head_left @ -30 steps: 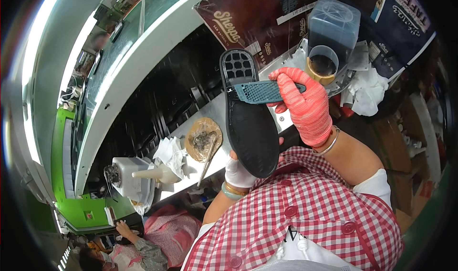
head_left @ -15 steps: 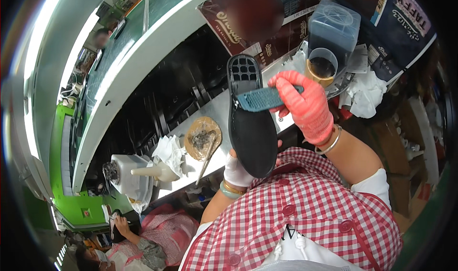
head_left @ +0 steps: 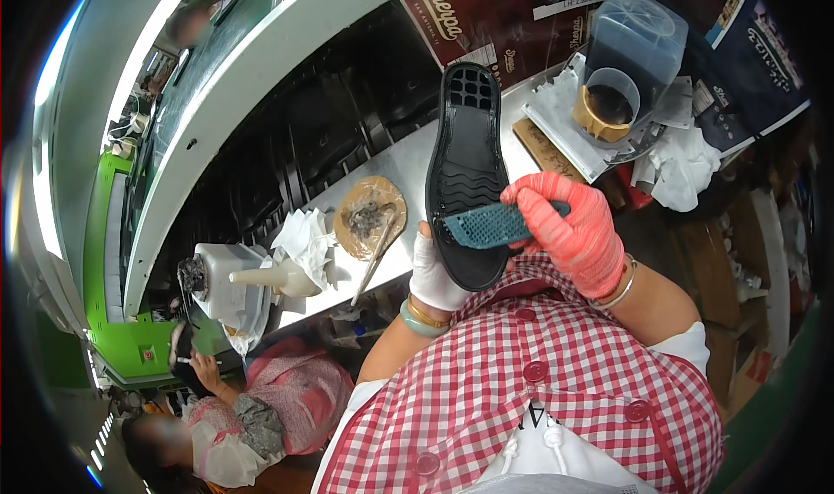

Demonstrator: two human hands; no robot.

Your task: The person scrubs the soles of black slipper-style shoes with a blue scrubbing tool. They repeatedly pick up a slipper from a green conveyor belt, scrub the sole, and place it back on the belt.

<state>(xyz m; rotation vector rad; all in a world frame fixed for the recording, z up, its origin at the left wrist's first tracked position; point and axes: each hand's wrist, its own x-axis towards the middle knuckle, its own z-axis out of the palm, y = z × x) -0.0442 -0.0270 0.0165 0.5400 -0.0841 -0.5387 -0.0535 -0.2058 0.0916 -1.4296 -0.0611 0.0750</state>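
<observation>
A black shoe sole (head_left: 466, 159) stands upright in front of my chest, tread side toward me, its grid-patterned heel at the top. My left hand (head_left: 433, 275), in a white glove, grips its lower end from below. My right hand (head_left: 571, 232), in a red-orange glove, holds a small teal perforated insert piece (head_left: 485, 226) flat across the lower part of the sole.
A metal workbench (head_left: 415, 159) runs diagonally behind the sole. On it lie a round brown pad with a brush (head_left: 370, 218), a white squeeze bottle (head_left: 271, 277) and crumpled cloth (head_left: 304, 235). A glue cup (head_left: 606, 105) sits at the right. Another person (head_left: 252, 398) sits at lower left.
The sole has swung upright from a leftward tilt, and my right hand has slid the teal piece down from the heel area to the lower part of the sole.
</observation>
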